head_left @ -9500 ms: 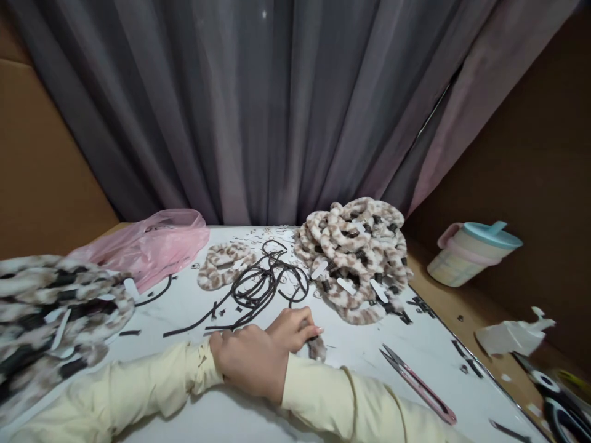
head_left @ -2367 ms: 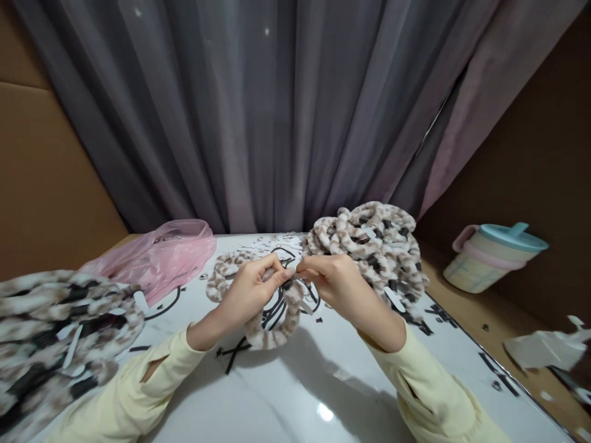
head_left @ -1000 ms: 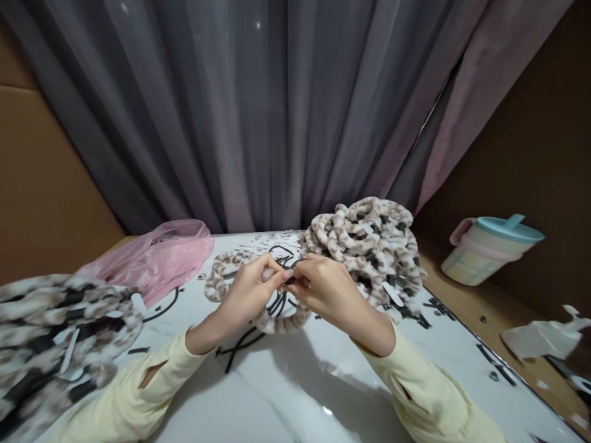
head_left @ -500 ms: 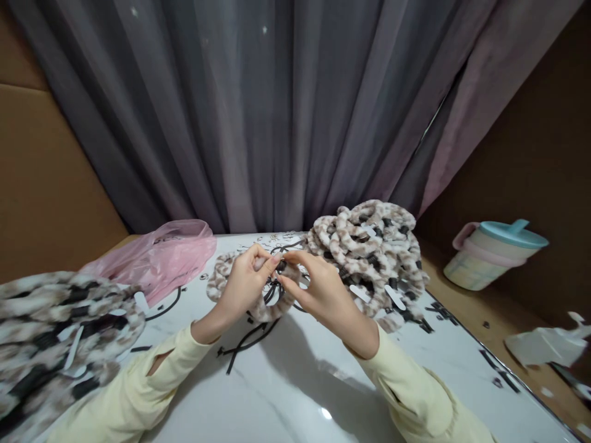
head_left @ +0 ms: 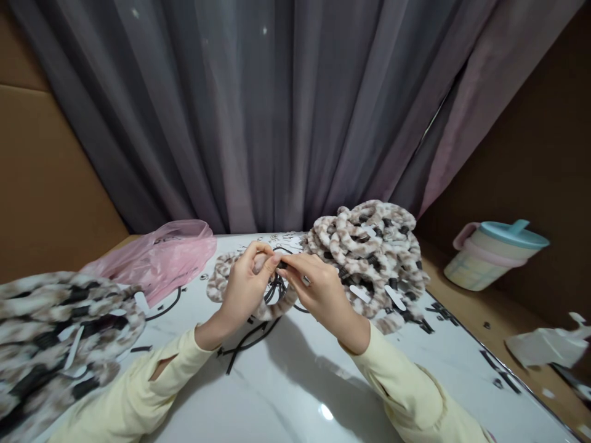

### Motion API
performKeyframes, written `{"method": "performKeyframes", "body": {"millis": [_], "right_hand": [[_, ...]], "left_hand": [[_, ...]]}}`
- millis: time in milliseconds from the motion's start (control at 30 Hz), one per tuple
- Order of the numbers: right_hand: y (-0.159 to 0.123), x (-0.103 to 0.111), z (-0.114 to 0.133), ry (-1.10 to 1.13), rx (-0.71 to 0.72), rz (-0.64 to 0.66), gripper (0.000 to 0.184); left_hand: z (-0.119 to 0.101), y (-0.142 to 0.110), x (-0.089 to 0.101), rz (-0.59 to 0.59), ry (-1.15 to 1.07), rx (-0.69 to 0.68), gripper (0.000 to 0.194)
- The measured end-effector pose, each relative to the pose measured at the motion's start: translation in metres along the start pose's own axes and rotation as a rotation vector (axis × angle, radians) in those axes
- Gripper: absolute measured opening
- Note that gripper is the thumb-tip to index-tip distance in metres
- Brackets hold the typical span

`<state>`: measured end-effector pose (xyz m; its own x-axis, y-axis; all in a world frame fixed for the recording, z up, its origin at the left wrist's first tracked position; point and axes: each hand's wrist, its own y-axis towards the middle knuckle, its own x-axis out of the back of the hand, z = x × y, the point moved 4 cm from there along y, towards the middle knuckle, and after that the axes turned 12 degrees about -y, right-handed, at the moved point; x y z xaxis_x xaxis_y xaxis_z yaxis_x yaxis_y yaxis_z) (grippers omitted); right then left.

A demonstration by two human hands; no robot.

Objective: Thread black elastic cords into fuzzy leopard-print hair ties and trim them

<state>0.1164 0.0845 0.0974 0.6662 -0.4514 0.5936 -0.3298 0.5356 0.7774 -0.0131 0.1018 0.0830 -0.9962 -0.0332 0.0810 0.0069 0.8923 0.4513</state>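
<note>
My left hand (head_left: 248, 278) and my right hand (head_left: 314, 286) meet over the middle of the table, thumbs and fingers pinched together. Between them is one end of a fuzzy brown-and-white band (head_left: 276, 309), with a small black part at the fingertips, mostly covered. The band's loop hangs below my hands. Another fuzzy spotted band (head_left: 218, 277) lies just left, partly behind my left hand. Thin black cords (head_left: 277, 289) run beneath the fingers, and more black cord (head_left: 252, 339) lies crossed on the table nearer me.
A heap of fuzzy bands with white tags (head_left: 373, 252) stands at right; a second pile (head_left: 41, 344) fills the left. A pink plastic bag (head_left: 161, 252) lies behind that. On the right are a lidded cup (head_left: 489, 258), crumpled white tissue (head_left: 547, 344) and black scraps (head_left: 441, 312).
My right hand has moved slightly left, its fingers closing from an open curve into a pinch against my left fingertips. My left hand keeps its hold and has barely moved.
</note>
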Motion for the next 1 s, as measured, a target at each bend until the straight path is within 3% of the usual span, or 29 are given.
{"method": "performKeyframes", "body": {"millis": [167, 333, 500, 633, 833, 1000], "right_hand": [[-0.001, -0.005, -0.001, -0.212, 0.020, 0.126, 0.017], [-0.003, -0.008, -0.001, -0.350, 0.010, 0.094, 0.021], [-0.004, -0.009, 0.000, -0.393, 0.025, 0.068, 0.023], [-0.004, -0.009, 0.000, -0.378, 0.026, 0.059, 0.023], [-0.006, -0.008, -0.002, -0.295, 0.001, 0.005, 0.025], [-0.004, -0.010, -0.005, -0.176, 0.005, 0.007, 0.023]], "left_hand": [[0.001, -0.004, -0.003, -0.017, 0.116, -0.043, 0.017], [0.004, 0.003, -0.006, 0.034, 0.071, 0.095, 0.025], [0.008, 0.006, -0.008, 0.085, 0.105, 0.135, 0.036], [0.004, 0.003, -0.009, 0.104, 0.203, 0.065, 0.036], [-0.003, -0.004, -0.011, 0.099, 0.347, -0.123, 0.019], [0.002, -0.003, -0.009, 0.099, 0.316, -0.115, 0.022]]}}
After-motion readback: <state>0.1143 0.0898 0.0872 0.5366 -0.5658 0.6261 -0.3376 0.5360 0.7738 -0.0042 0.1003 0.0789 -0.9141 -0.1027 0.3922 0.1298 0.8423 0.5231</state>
